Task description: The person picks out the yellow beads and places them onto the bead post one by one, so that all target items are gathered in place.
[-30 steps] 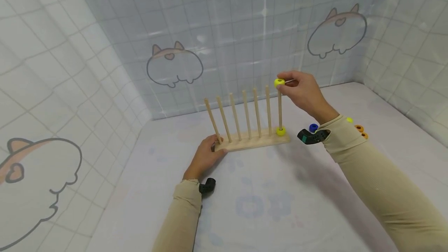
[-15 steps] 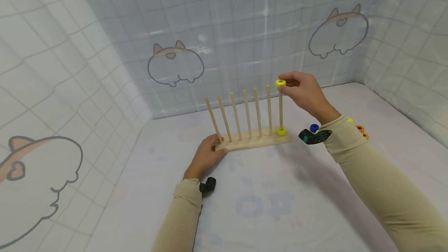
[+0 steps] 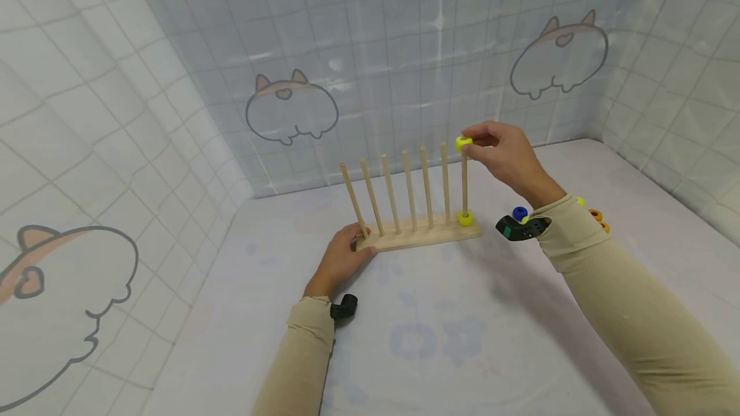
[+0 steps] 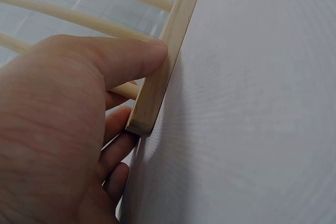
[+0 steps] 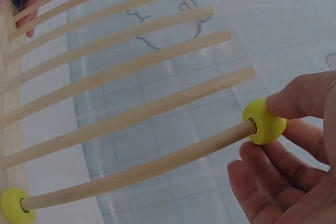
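A wooden peg rack (image 3: pixel 419 236) with a row of several upright dowels stands on the table. My left hand (image 3: pixel 340 257) grips the left end of its base, thumb (image 4: pixel 139 59) on the near edge and fingers behind. At the rack's right end, my right hand (image 3: pixel 509 154) pinches a yellow bead (image 5: pixel 265 121) between thumb and fingers. That bead sits around the tip of the rightmost dowel (image 5: pixel 142 169), the dowel's end inside its hole. Another yellow bead (image 3: pixel 465 219) lies at the foot of the same dowel, against the base.
Right of the rack lie a blue bead (image 3: pixel 519 213), orange beads (image 3: pixel 595 215) and a yellow-green bead (image 3: pixel 581 201), partly hidden by the right sleeve. A tile-patterned sheet (image 3: pixel 370 50) rises behind the table and at both sides.
The pinched yellow bead has come down slightly onto the tip of the rightmost dowel, and the right hand with it. The left hand keeps its grip on the base.
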`<action>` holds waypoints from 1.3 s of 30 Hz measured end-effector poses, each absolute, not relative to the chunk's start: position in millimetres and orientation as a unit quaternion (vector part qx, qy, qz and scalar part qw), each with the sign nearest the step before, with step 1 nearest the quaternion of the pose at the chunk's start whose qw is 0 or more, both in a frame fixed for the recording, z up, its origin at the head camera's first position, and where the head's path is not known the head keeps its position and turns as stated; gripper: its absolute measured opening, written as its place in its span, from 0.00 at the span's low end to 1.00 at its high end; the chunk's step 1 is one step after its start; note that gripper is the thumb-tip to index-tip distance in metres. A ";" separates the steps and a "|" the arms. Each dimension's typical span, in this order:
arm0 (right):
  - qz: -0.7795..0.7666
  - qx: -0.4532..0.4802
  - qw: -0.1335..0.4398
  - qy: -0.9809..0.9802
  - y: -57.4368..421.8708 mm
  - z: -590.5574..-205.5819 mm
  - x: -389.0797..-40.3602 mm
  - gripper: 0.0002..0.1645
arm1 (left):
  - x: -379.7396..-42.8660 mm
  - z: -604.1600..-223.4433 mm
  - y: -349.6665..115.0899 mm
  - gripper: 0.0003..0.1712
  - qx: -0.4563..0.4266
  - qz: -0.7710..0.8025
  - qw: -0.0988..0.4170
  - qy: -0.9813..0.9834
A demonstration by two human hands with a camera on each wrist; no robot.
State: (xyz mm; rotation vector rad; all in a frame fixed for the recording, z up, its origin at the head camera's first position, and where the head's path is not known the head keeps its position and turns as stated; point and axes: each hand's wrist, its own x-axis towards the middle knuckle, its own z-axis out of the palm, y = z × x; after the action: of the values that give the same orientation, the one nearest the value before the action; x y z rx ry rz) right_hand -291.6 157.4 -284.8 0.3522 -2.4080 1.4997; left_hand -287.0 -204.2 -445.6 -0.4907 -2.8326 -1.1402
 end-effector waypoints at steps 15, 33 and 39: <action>0.533 0.130 0.143 -0.823 159.1 -286.5 -289.1 0.19 | -286.9 -444.2 -203.1 0.26 -0.162 -0.369 0.028 -0.915; 0.551 0.135 0.135 -0.812 162.3 -291.3 -286.2 0.18 | -285.2 -443.8 -203.7 0.27 -0.159 -0.370 0.022 -0.915; 0.579 0.117 0.139 -0.795 172.2 -303.5 -279.7 0.22 | -284.9 -442.4 -203.4 0.27 -0.152 -0.369 0.015 -0.917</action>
State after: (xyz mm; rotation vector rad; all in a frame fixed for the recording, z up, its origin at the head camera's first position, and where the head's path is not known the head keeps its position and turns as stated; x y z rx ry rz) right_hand -279.7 172.2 -303.5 0.3383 -2.2967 1.6741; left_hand -284.9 -203.4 -442.4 -0.4715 -2.8528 -1.1483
